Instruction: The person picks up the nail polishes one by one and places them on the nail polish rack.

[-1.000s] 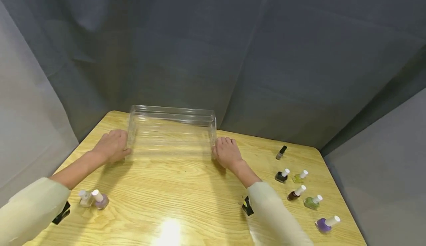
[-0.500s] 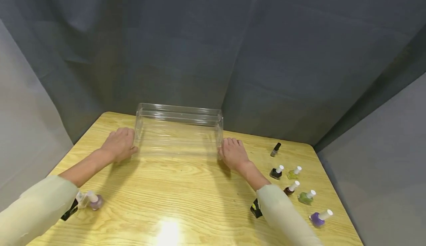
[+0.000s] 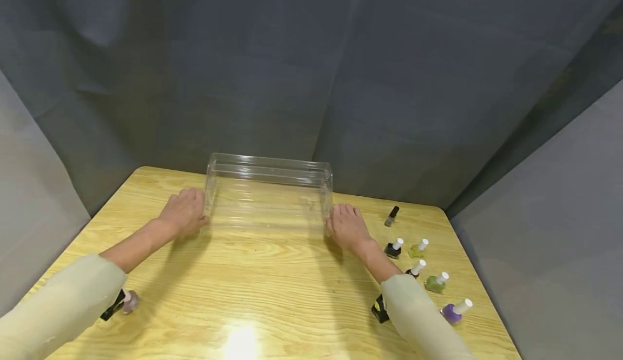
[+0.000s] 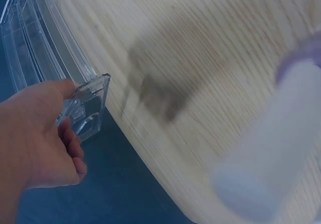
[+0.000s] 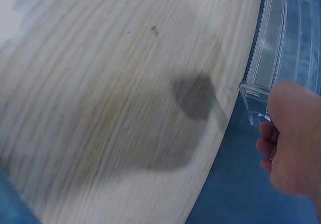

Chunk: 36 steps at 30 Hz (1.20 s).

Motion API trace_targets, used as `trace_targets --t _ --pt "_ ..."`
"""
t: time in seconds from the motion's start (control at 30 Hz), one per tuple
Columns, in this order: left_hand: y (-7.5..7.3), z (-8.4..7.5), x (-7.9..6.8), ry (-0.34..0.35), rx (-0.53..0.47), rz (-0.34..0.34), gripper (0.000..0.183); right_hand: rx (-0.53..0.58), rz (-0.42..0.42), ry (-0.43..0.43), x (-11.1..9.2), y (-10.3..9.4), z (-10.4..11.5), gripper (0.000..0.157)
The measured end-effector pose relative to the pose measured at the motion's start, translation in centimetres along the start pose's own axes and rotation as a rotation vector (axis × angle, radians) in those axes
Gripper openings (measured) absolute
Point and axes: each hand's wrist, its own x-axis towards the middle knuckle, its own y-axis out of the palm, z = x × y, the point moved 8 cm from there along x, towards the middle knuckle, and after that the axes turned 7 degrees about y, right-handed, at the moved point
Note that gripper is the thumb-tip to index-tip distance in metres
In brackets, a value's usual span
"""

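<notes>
A clear plastic tray (image 3: 272,164) with stepped ridges lies at the back of the wooden table, against the dark curtain. At its left end, my left hand (image 3: 187,208) grips the side; in the left wrist view the thumb lies over the tray's corner (image 4: 93,91) and the fingers curl beneath. My right hand (image 3: 348,227) grips the opposite end, and the right wrist view has its fingers curled under the tray's edge (image 5: 256,101). No bottle stands inside the tray.
Several nail polish bottles stand on the right, among them black (image 3: 393,248), green (image 3: 436,282) and purple (image 3: 455,311) ones. A lilac bottle (image 3: 130,301) is partly hidden behind the left wrist. A dark curtain (image 3: 243,68) hangs behind the table.
Both hands have slid the tray to the right along the table's back edge. The head view has turned slightly, and the left sleeve now covers most of the left bottles.
</notes>
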Motion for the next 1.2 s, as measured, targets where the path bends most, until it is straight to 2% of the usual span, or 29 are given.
trace_targets --t 0.3,0.5,0.77,0.97,1.2 --pt "0.2 -1.4 1.4 -0.017 0.012 0.005 0.037 0.026 0.037 0.045 -0.7 0.6 -1.8 0.022" --pt "0.9 -1.7 2.2 -0.036 0.006 0.017 0.038 0.009 0.056 0.059 -1.1 0.8 -2.8 0.023" --pt "1.6 -2.6 2.9 -0.043 -0.012 0.016 0.043 0.029 0.019 0.056 -2.0 0.8 -3.8 0.023" --pt "1.6 -3.8 3.3 -0.036 -0.026 0.011 0.043 0.012 -0.015 0.053 -2.8 0.7 -4.6 0.022" --pt "2.4 -4.4 3.9 -0.027 -0.015 0.019 0.046 -0.016 -0.022 0.069 -3.1 0.8 -5.2 0.024"
